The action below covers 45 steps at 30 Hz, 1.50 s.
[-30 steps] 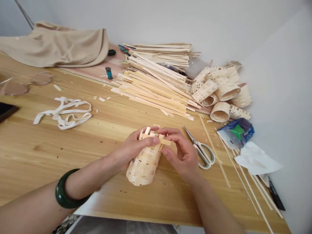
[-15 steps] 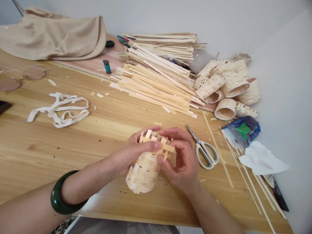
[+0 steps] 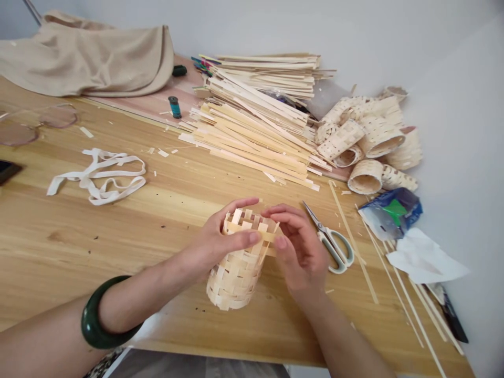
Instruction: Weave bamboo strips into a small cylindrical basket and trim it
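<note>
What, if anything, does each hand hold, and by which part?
The left hand holds the woven cylinder near its upper end; the right hand touches the yellowish strip, its grip unclear.

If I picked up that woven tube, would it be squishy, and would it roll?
The woven tube is probably light, since its strips look thin and its top is open. It may squish a little, given the gaps in its weave. Lying down, it could roll, because its side is round.
</note>
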{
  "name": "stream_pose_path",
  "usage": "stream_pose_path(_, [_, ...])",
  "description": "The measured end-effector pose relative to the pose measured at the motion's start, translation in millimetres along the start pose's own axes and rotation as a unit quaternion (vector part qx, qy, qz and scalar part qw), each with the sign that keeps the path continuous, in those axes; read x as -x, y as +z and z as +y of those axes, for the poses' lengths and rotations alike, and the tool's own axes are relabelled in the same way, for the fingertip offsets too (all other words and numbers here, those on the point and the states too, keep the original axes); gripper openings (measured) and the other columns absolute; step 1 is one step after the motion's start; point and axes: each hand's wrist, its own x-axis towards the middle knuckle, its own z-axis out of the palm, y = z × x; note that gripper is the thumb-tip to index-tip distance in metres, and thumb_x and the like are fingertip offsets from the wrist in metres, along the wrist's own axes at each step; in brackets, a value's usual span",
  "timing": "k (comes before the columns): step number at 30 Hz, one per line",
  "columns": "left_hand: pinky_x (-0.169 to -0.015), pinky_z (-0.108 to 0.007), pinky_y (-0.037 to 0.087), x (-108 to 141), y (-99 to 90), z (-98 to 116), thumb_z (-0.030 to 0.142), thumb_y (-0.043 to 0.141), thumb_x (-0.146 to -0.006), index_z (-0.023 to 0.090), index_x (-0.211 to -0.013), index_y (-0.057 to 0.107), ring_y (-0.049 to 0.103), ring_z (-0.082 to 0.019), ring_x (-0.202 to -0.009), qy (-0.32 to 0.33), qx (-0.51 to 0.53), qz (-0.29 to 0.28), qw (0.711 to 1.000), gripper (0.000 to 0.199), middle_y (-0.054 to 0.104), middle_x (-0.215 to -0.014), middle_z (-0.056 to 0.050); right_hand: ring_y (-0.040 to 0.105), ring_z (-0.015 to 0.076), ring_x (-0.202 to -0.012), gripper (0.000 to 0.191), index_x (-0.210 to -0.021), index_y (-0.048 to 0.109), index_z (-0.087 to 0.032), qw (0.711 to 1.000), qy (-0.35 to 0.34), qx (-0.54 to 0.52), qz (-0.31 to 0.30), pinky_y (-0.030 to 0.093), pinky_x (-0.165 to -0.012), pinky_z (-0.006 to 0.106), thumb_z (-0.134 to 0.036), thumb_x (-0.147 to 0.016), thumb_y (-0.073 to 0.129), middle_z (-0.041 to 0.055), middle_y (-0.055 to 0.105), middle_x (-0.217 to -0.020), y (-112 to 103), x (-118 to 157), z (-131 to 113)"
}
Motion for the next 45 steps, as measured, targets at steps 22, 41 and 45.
stream_pose_path(22, [-0.105, -0.035, 0.044, 3, 5.7, 3, 0.033, 0.082, -0.072, 0.022, -0.074, 0.075, 0.059, -0.028, -0.126, 0.067, -0.078, 0.038, 0.994, 0.013, 0.068, -0.126, -0.006, 0.064, 0.0201, -0.097, 0.009, -0.084, 0.065, -0.024, 0.994, 0.066, 0.006, -0.087, 0.051, -0.096, 0.041, -0.025, -0.093, 0.067, 0.0023, 0.069, -0.092, -11, -9, 8])
stream_pose_path(41, [-0.107, -0.038, 0.044, 1, 0.9, 6, 0.024, 0.085, -0.072, 0.022, -0.063, 0.074, 0.052, -0.029, -0.134, 0.089, -0.004, -0.005, 0.996, 0.014, 0.063, -0.129, -0.004, 0.059, 0.0234, -0.127, 0.004, -0.09, 0.075, -0.028, 0.95, 0.193, -0.193, -0.149, 0.045, -0.113, 0.044, -0.031, -0.089, 0.075, 0.0027, 0.066, -0.124, -14, -10, 4])
stream_pose_path(45, [-0.111, -0.039, 0.04, 2, 2.0, 6, 0.023, 0.084, -0.074, 0.022, -0.064, 0.073, 0.04, -0.029, -0.146, 0.107, -0.004, -0.02, 0.994, 0.014, 0.062, -0.133, -0.005, 0.051, 0.0261, -0.137, 0.006, -0.096, 0.076, -0.03, 0.949, 0.181, -0.22, -0.136, 0.043, -0.116, 0.047, -0.031, -0.092, 0.072, 0.0026, 0.06, -0.136, -10, -4, 8])
